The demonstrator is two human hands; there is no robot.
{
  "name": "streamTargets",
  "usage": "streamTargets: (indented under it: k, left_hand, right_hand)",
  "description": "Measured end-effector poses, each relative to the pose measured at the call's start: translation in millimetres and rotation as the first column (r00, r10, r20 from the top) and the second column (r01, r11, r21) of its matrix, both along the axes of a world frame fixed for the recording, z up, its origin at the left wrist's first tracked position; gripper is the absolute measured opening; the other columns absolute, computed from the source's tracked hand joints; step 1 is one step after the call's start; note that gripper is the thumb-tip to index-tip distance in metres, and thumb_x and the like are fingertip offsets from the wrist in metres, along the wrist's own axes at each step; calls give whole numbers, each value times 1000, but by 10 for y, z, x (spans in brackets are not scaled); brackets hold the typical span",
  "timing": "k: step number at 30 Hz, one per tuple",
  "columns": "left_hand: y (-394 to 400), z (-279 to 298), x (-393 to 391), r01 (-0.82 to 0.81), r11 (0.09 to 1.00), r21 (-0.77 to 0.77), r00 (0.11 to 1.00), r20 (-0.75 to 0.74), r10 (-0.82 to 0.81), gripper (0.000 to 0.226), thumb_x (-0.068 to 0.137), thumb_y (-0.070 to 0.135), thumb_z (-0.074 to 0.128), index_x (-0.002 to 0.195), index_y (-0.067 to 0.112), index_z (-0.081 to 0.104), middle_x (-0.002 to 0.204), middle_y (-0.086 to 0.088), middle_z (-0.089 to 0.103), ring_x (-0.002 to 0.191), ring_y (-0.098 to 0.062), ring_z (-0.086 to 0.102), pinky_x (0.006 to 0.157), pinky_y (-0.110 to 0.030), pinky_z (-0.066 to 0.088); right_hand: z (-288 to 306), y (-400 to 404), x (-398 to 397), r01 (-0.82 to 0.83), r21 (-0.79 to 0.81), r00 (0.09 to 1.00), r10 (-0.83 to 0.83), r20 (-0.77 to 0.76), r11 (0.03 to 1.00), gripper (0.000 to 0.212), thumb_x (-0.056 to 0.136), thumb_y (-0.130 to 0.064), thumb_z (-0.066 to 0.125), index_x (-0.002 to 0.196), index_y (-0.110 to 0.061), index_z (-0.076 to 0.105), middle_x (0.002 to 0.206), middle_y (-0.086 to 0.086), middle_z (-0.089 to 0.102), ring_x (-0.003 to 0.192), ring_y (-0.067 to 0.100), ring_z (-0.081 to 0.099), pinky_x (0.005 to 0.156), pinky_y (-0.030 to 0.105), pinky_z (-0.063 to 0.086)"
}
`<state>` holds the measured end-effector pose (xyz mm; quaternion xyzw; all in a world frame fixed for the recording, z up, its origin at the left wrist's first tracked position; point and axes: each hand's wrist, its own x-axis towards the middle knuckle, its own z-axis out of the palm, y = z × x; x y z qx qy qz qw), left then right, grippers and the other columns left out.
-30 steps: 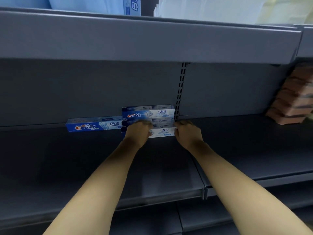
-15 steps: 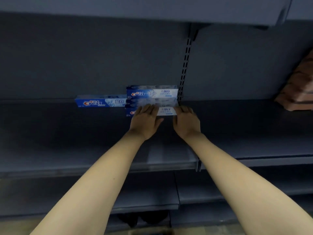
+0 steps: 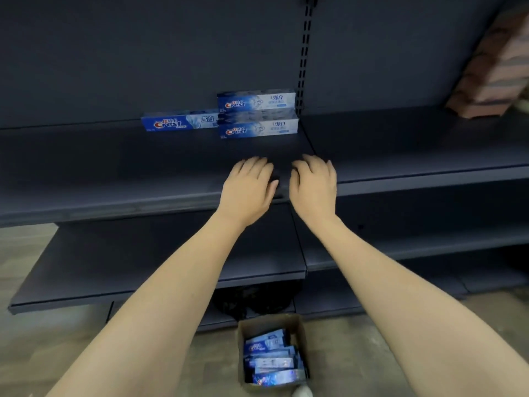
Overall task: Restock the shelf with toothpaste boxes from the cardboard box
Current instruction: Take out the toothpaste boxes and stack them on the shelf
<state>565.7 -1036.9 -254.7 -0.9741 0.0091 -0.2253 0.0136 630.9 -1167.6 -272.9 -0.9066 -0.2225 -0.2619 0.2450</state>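
Left hand (image 3: 248, 187): mid-frame over the front part of the shelf (image 3: 114, 179), fingers loosely spread and slightly bent, holding nothing.
Right hand (image 3: 313, 186): just beside the left, the same loose spread, also empty; whether either palm touches the shelf I cannot tell.
Boxes on shelf: above the hands, at the back. Two boxes (image 3: 257, 114) are stacked against the rear panel, and a single box (image 3: 180, 123) lies on its long side just left of them, touching or nearly so.
Supply: the carton (image 3: 270, 352) stands on the floor at the bottom centre, open-topped, with several more toothpaste boxes piled loosely inside.
Handling: these look like light, thin card sleeves, stiff along their length but easy to dent at the flat faces. The glossy print probably makes them a little slippery.
Where to hold: likely best pinched across the narrow sides near the middle, or several gathered together between both palms at the ends.
In the way: the lower shelf (image 3: 160, 259) juts out above the carton's back edge, so a reach down should come from the front.
Nearby: pinkish packs (image 3: 492, 67) at the upper right, well apart from the toothpaste.
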Motion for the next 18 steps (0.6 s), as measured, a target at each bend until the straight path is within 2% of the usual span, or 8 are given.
streamTargets:
  k: [2, 4, 8, 10, 14, 16, 18]
  left_hand:
    - [-74, -123, -244, 101, 995, 16, 995, 16, -102, 40, 87, 28, 38, 104, 7, 67, 105, -7, 70, 94, -25, 66, 79, -33, 52]
    - [-164, -296, -519, 177, 984, 9, 984, -34, -177, 39, 86, 26, 37, 100, 5, 67, 99, -7, 70, 88, -25, 67, 73, -33, 54]
    - [-273, -778, -968, 214, 975, -59, 960, -173, -221, 38, 83, 21, 33, 84, 5, 68, 82, -7, 69, 72, -25, 65, 60, -35, 54]
    - [-311, -1006, -1128, 199, 977, -77, 942, -260, -213, 35, 82, 18, 35, 82, 6, 68, 80, -5, 69, 71, -24, 65, 59, -34, 53]
    - [-336, -1444, -1318, 202, 972, -119, 901, -365, -232, 11, 76, 10, 64, 85, 5, 69, 81, -8, 70, 74, -28, 65, 64, -34, 52]
    - [-335, -1706, -1344, 181, 973, -144, 881, -416, -226, 16, 68, 8, 75, 82, 6, 69, 76, -7, 69, 70, -28, 64, 63, -31, 51]
    - [-339, -2029, -1378, 157, 979, -131, 828, -522, -203, 16, 74, 11, 70, 89, 7, 67, 84, -8, 68, 78, -29, 63, 68, -32, 49]
  right_hand:
    - [-160, -57, -285, 16, 0, 1000, -16, 13, 1000, 23, 86, -10, 55, 104, -6, 70, 117, 14, 66, 112, 32, 60, 104, 48, 39]
    - [-322, -99, -584, 11, -9, 999, -12, -30, 1000, 26, 88, -11, 53, 109, -6, 68, 121, 14, 64, 116, 31, 59, 106, 48, 37]
    - [-760, -225, -1114, -24, -143, 993, 7, -115, 989, 32, 87, -15, 51, 114, -6, 67, 118, 13, 66, 113, 29, 62, 101, 46, 43]
    - [-1013, -311, -1358, -61, -209, 980, 19, -198, 976, 34, 88, -15, 52, 118, -5, 64, 118, 12, 67, 112, 29, 62, 100, 45, 44]
    - [-1520, -504, -1657, -160, -331, 934, 34, -356, 930, 33, 84, -15, 59, 115, -5, 66, 109, 10, 70, 103, 27, 66, 96, 43, 48]
    - [-1803, -582, -1683, -212, -364, 907, 44, -418, 907, 32, 79, -16, 58, 106, -6, 70, 98, 8, 72, 92, 27, 69, 88, 41, 53]
    - [-2152, -659, -1652, -264, -363, 872, 61, -485, 894, 30, 72, -15, 59, 98, -6, 72, 87, 8, 72, 80, 28, 70, 78, 39, 56]
